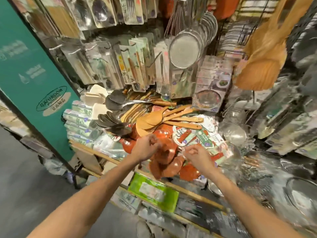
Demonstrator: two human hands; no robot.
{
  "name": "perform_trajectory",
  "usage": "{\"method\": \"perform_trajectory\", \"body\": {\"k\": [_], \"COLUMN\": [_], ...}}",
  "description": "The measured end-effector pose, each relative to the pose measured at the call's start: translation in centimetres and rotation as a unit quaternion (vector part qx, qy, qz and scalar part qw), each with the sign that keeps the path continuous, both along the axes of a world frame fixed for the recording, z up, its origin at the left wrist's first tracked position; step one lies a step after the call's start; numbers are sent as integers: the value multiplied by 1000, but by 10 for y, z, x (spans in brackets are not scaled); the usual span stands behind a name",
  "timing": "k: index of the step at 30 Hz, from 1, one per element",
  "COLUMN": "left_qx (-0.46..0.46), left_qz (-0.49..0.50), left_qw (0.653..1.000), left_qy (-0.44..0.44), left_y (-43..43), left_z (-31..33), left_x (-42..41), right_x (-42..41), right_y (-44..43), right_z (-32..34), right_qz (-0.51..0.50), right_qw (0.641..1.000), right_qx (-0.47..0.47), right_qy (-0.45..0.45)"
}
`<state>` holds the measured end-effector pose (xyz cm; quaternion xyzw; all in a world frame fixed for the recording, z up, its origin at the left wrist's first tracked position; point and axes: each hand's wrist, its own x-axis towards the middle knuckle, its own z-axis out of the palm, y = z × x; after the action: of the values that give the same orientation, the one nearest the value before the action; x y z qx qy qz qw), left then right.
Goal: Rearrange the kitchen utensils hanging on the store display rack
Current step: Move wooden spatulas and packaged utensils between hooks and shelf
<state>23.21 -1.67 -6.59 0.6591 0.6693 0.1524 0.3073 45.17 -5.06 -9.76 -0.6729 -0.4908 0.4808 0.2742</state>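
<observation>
Fingers (152, 140) on the left hand (145, 147) are curled in, and so are the fingers (192, 149) on the right hand (197, 156). Both hands are blurry, so I cannot tell if they pinch something or hold nothing. They hover close together over a heap of kitchen tools on a wooden shelf (197, 196).

A big green board (34, 74) stands on the left. Big wooden paddles (262, 62) hang at the top right. Round mesh strainers (184, 50) hang in a row from the rack in the middle. Under them, light wooden spatulas (154, 119) lie flat on the heap. Red-brown spoons (166, 157) sit in a bunch right under and between the two hands, near the front edge of the shelf.

I think the red-brown spoons could slide off the front edge. They are shiny and piled loose, so a bump from a wrist could tip them. A lifted tool could also knock the round mesh strainers and make them swing.

The light wooden spatulas lie long ways from left to right, wide ends to the left and handles pointing right. The red-brown spoons are too blurry to tell which way they point.
</observation>
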Motion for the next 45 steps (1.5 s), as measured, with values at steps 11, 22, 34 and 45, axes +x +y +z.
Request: {"method": "perform_trajectory", "body": {"k": [11,22,34,45], "left_qx": [-33,-116,-235,-287], "left_qz": [-37,-145,-106,-88], "left_qw": [995,979,957,930], "left_qy": [89,78,-131,-212], "left_y": [188,220,220,158], "left_z": [-65,-77,-53,-16], "left_x": [-48,-44,-37,-48], "right_x": [-99,-145,-132,-123], "right_y": [165,210,200,152], "right_z": [-42,-57,-28,8], "right_qz": [-148,-312,-294,-246], "right_qw": [985,921,900,906], "right_qx": [-79,-142,-196,-219], "right_qy": [35,184,254,265]}}
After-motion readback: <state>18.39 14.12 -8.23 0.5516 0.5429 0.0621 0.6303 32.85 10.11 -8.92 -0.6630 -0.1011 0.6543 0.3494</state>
